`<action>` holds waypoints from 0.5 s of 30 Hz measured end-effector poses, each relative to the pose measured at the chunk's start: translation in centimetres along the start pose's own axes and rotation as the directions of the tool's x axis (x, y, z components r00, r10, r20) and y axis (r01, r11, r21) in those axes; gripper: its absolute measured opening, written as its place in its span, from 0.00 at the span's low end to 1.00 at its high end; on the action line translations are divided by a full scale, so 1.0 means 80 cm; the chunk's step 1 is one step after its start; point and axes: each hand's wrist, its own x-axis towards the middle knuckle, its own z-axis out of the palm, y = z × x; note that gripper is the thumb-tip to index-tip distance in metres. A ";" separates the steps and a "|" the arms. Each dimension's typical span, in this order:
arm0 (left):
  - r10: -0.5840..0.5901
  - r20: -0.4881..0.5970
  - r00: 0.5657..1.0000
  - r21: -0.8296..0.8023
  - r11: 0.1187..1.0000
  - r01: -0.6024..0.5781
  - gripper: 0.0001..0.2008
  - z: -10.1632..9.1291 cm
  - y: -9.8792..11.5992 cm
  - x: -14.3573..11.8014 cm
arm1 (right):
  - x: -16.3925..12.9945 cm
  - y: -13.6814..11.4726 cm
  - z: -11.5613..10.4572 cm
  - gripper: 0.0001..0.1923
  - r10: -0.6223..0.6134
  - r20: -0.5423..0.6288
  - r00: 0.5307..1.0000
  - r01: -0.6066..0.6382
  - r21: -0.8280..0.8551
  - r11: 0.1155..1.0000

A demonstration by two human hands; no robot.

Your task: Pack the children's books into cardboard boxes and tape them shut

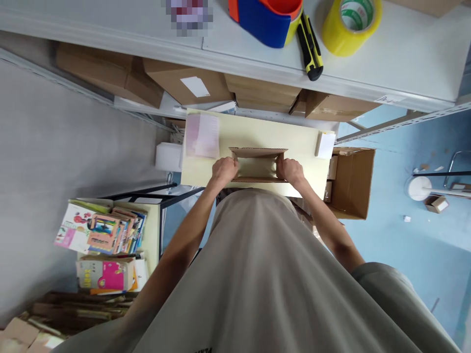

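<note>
A small brown cardboard box stands on a pale yellow table straight below me. My left hand grips the box's left side and my right hand grips its right side, fingers curled over the edges. The box's top is open with a flap standing up at the far side. My grey shirt hides the table's near edge.
A grey shelf above carries a yellow tape roll, a yellow-black utility knife and a red-blue tape dispenser. Cardboard boxes lie beneath it. An open carton stands at right, stacked colourful books at left.
</note>
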 end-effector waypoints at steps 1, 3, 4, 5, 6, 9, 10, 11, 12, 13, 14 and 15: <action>0.008 0.005 1.000 -0.018 1.000 -0.008 0.26 0.001 -0.004 0.001 | -0.001 0.004 -0.002 0.29 -0.024 0.023 0.999 0.024 0.012 1.000; 0.061 0.045 0.997 -0.079 0.995 -0.057 0.26 0.001 -0.015 0.001 | -0.005 0.013 -0.007 0.31 -0.114 0.131 0.985 0.107 0.059 0.993; 0.108 0.079 0.991 -0.118 0.988 -0.099 0.24 0.001 -0.021 0.000 | -0.007 0.019 -0.008 0.30 -0.166 0.202 0.965 0.150 0.093 0.984; 0.157 0.115 0.981 -0.156 0.978 -0.139 0.22 0.001 -0.026 -0.001 | -0.008 0.023 -0.008 0.29 -0.210 0.274 0.938 0.182 0.125 0.975; 0.194 0.142 0.971 -0.180 0.969 -0.168 0.20 0.001 -0.031 -0.002 | -0.010 0.026 -0.006 0.27 -0.242 0.330 0.912 0.204 0.145 0.968; 0.174 0.149 0.973 -0.113 0.981 -0.158 0.14 0.004 -0.033 -0.006 | -0.014 0.028 0.005 0.19 -0.222 0.297 0.929 0.206 0.084 0.975; 0.143 0.136 0.980 -0.065 0.989 -0.136 0.14 0.005 -0.031 -0.006 | -0.016 0.027 0.009 0.17 -0.196 0.238 0.951 0.191 0.045 0.981; 0.119 0.125 0.985 -0.024 0.993 -0.117 0.14 0.006 -0.027 -0.006 | -0.017 0.027 0.013 0.16 -0.173 0.178 0.969 0.173 0.017 0.985; 0.107 0.122 0.987 0.007 0.994 -0.109 0.14 0.006 -0.023 -0.006 | -0.017 0.027 0.016 0.16 -0.154 0.139 0.978 0.155 0.006 0.988; 0.108 0.124 0.986 0.024 0.993 -0.112 0.15 0.005 -0.019 -0.005 | -0.018 0.027 0.017 0.17 -0.145 0.135 0.980 0.144 0.013 0.989; 0.117 0.127 0.985 0.031 0.992 -0.122 0.15 0.004 -0.015 -0.004 | -0.018 0.028 0.017 0.19 -0.147 0.156 0.977 0.143 0.034 0.989; 0.128 0.127 0.984 0.028 0.991 -0.132 0.17 0.002 -0.011 -0.003 | -0.017 0.029 0.015 0.22 -0.149 0.180 0.972 0.140 0.059 0.988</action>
